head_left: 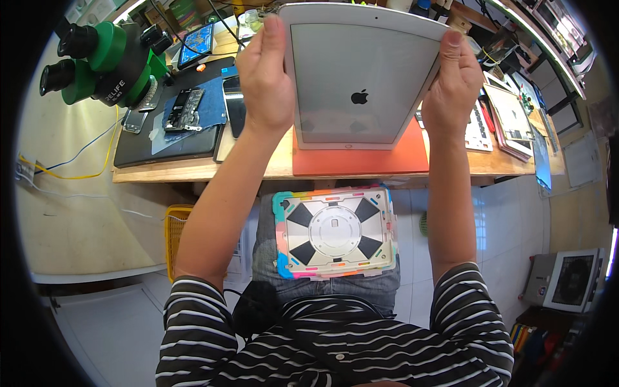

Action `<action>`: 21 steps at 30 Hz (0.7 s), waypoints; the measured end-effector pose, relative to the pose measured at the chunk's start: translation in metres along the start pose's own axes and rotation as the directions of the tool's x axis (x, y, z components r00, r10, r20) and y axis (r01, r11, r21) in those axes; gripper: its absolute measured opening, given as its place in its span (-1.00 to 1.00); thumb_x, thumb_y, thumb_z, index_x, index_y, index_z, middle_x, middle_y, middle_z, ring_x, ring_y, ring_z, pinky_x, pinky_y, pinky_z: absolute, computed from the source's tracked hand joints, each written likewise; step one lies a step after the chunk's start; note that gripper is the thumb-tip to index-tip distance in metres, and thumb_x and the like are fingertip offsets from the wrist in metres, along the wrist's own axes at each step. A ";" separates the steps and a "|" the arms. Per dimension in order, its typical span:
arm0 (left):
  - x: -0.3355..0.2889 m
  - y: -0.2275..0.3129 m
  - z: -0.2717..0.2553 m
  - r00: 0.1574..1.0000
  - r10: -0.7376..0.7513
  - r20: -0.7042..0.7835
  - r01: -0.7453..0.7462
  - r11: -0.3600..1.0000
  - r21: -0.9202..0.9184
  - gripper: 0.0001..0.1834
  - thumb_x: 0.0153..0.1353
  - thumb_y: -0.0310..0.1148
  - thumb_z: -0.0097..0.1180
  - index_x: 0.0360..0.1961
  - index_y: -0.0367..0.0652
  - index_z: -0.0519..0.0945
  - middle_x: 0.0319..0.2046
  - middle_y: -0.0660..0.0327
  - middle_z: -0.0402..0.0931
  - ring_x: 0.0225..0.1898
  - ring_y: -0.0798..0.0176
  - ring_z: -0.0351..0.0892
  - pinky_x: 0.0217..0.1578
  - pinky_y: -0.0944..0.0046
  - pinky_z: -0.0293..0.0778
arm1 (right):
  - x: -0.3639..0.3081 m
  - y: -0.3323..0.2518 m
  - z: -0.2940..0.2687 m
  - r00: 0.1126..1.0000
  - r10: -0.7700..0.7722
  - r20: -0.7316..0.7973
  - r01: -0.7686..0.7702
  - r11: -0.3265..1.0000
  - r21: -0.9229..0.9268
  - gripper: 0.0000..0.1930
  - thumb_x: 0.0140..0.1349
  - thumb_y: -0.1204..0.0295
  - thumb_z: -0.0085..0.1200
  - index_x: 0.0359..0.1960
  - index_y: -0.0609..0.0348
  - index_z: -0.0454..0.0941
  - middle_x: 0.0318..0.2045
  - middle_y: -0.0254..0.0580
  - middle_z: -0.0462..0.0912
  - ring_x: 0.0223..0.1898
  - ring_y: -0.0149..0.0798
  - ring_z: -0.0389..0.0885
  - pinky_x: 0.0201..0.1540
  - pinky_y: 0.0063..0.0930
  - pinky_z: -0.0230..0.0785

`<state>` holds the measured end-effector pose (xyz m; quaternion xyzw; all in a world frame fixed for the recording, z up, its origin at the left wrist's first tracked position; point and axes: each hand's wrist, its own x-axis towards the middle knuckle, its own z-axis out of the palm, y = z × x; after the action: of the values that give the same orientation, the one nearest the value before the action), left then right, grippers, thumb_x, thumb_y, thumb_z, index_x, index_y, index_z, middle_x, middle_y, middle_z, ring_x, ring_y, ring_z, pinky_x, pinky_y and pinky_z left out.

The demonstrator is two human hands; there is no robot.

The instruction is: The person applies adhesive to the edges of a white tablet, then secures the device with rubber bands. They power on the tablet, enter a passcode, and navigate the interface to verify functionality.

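Observation:
A white-framed tablet (348, 119) is held up in both hands above the workbench, its screen lit pale grey with a dark logo in the middle. My left hand (267, 80) grips its left edge, thumb on the front near the upper corner. On the opposite edge, my right hand (453, 87) is closed the same way. The fingers behind the tablet are hidden. Beneath it, an orange mat (361, 161) covers the bench's front edge area. Across my lap lies a tablet case (335, 231) with multicoloured edges and a round plate on its back.
A green microscope (106, 61) stands at the left. Beside it, a black pad (164, 149) carries a blue cloth and a circuit board (185, 109). Stacked tablet parts (509, 122) lie at the bench's right. A yellow basket (174, 235) sits below the bench.

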<state>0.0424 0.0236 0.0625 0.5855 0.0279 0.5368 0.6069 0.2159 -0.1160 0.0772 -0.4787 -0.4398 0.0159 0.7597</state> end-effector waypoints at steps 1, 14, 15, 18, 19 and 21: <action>-0.006 -0.007 -0.002 0.999 0.012 -0.043 -0.008 0.997 0.080 -0.53 0.57 -0.06 -0.17 -0.08 -0.29 0.57 -0.20 0.17 0.64 -0.15 0.37 0.62 -0.09 0.37 0.51 | -0.001 0.001 0.002 1.000 0.025 -0.013 -0.024 0.998 0.052 -0.51 0.51 0.01 -0.06 -0.17 0.29 0.60 -0.35 -0.33 0.69 -0.30 -0.57 0.52 -0.22 -0.68 0.34; -0.082 -0.044 -0.038 0.948 -0.317 0.037 0.294 0.913 0.282 -0.60 0.56 -0.10 -0.11 -0.10 -0.26 0.57 -0.39 0.38 0.53 -0.38 0.56 0.41 -0.33 0.49 0.38 | -0.053 0.043 -0.029 0.936 0.324 0.137 -0.324 0.946 -0.025 -0.59 0.54 0.07 -0.10 -0.23 0.19 0.55 -0.54 -0.53 0.48 -0.55 -0.65 0.35 -0.54 -0.69 0.16; -0.083 -0.042 -0.037 0.934 -0.356 0.041 0.336 0.910 0.243 -0.60 0.56 -0.12 -0.10 -0.12 -0.28 0.57 -0.36 0.36 0.55 -0.31 0.53 0.41 -0.25 0.46 0.38 | -0.056 0.044 -0.029 0.932 0.337 0.133 -0.333 0.942 -0.050 -0.59 0.54 0.08 -0.10 -0.24 0.19 0.56 -0.54 -0.53 0.47 -0.55 -0.65 0.34 -0.53 -0.70 0.16; -0.082 -0.036 -0.019 0.950 -0.310 0.029 0.308 0.949 0.059 -0.63 0.53 -0.16 -0.01 -0.01 -0.31 0.57 -0.21 0.25 0.64 -0.17 0.47 0.53 -0.13 0.45 0.44 | -0.059 0.045 -0.030 0.929 0.354 0.104 -0.341 0.932 -0.122 -0.59 0.55 0.14 -0.09 -0.31 0.23 0.58 -0.55 -0.52 0.49 -0.54 -0.65 0.31 -0.49 -0.69 0.16; -0.083 -0.032 -0.016 0.955 -0.295 0.013 0.295 0.956 0.013 -0.62 0.52 -0.16 0.02 0.00 -0.32 0.57 -0.18 0.22 0.65 -0.15 0.46 0.55 -0.11 0.46 0.45 | -0.060 0.042 -0.024 0.937 0.333 0.109 -0.321 0.940 -0.116 -0.59 0.56 0.15 -0.09 -0.31 0.24 0.59 -0.54 -0.51 0.51 -0.52 -0.65 0.33 -0.48 -0.69 0.18; -0.084 -0.029 -0.013 0.937 -0.349 -0.021 0.348 0.937 -0.021 -0.61 0.46 -0.14 0.10 -0.01 -0.32 0.59 -0.19 0.18 0.65 -0.21 0.42 0.59 -0.16 0.41 0.50 | -0.066 0.026 -0.017 0.948 0.303 0.094 -0.291 0.949 -0.125 -0.59 0.56 0.16 -0.08 -0.31 0.24 0.61 -0.51 -0.49 0.55 -0.50 -0.64 0.36 -0.46 -0.69 0.21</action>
<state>0.0156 -0.0175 -0.0133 0.5597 0.1340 0.4282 0.6968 0.1973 -0.1433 0.0125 -0.5787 -0.4048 0.1330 0.6953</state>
